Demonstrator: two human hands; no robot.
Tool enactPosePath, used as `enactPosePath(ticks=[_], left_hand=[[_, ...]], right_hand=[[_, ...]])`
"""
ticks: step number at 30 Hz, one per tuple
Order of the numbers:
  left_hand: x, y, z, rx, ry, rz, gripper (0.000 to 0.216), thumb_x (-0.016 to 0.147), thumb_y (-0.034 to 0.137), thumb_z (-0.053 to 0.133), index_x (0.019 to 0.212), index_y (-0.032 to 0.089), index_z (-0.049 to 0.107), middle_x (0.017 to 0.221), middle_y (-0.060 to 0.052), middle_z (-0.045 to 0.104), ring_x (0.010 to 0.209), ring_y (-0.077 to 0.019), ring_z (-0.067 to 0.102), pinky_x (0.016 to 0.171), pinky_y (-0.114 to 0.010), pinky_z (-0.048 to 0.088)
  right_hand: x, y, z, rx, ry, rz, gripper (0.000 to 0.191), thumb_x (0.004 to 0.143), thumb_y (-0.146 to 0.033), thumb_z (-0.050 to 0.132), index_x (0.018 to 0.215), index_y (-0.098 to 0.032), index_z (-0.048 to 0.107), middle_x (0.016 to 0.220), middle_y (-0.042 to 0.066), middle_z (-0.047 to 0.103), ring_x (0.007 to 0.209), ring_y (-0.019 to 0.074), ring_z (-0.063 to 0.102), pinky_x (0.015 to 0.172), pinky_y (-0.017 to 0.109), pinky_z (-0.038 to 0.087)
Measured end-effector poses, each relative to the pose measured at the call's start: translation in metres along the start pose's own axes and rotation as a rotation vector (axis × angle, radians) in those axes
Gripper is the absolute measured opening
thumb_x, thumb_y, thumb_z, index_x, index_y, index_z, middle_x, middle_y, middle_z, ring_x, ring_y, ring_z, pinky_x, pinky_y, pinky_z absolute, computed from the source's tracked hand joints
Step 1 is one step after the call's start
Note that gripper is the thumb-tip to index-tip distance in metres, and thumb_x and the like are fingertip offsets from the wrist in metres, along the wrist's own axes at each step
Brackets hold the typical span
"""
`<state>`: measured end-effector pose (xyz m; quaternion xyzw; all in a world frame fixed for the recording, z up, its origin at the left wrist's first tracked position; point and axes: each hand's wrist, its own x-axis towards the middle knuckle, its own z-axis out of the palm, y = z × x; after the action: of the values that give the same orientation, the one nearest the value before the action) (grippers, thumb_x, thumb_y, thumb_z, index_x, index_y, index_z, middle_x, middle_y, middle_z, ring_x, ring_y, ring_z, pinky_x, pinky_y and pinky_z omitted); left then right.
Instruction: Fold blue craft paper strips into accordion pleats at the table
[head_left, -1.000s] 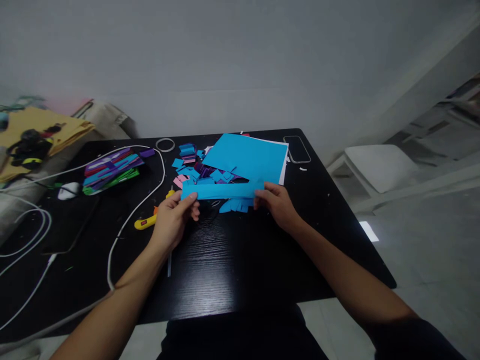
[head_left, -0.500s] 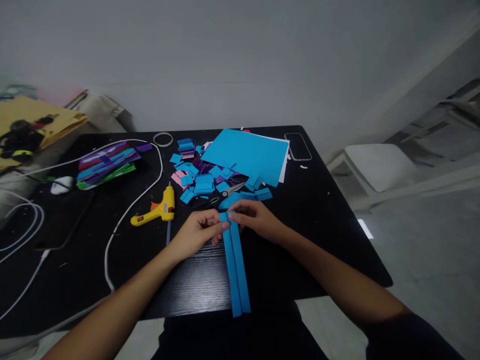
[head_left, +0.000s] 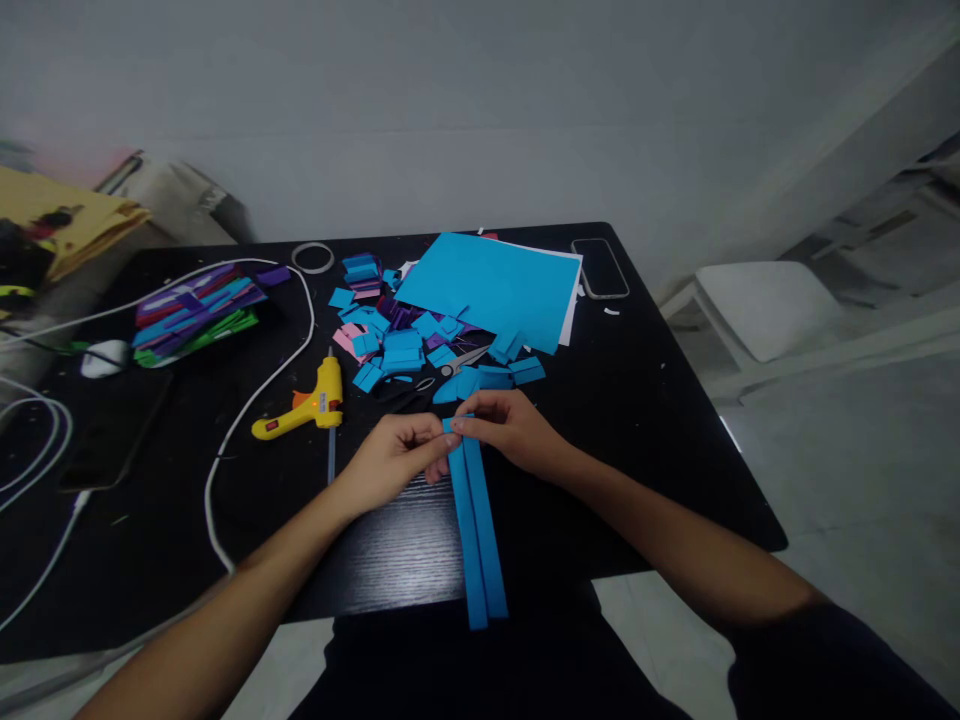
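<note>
Both bare forearms reach forward and converge. The left hand and right hand meet fingertip to fingertip, thumbs and forefingers pinched together, other fingers curled.

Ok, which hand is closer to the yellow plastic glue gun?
Left. The left hand lies just right of the yellow plastic glue gun; the right hand is farther off, across the long blue paper strip.

Folded blue paper strip, overhanging table edge
</note>
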<state>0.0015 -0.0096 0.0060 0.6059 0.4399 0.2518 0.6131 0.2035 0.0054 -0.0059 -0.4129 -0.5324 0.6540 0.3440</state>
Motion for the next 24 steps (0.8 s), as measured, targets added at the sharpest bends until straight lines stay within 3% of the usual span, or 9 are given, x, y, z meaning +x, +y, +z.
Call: enactPosePath(ticks=[24], left_hand=[[0.0002, -0.0060, -0.0030, 0.008, -0.093, 0.046, 0.039, 0.098, 0.047, 0.061, 0.077, 0.014, 0.067, 0.067, -0.001, 0.067, 0.061, -0.0109, 0.064, 0.061, -0.022, 0.051]], right_hand=[[0.0012, 0.0022, 0.0011, -0.016, 0.003, 0.047, 0.017, 0.078, -0.033, 0.076, 0.077, -0.016, 0.072, 0.067, -0.002, 0.065, 0.062, 0.0115, 0.056, 0.062, 0.026, 0.043]])
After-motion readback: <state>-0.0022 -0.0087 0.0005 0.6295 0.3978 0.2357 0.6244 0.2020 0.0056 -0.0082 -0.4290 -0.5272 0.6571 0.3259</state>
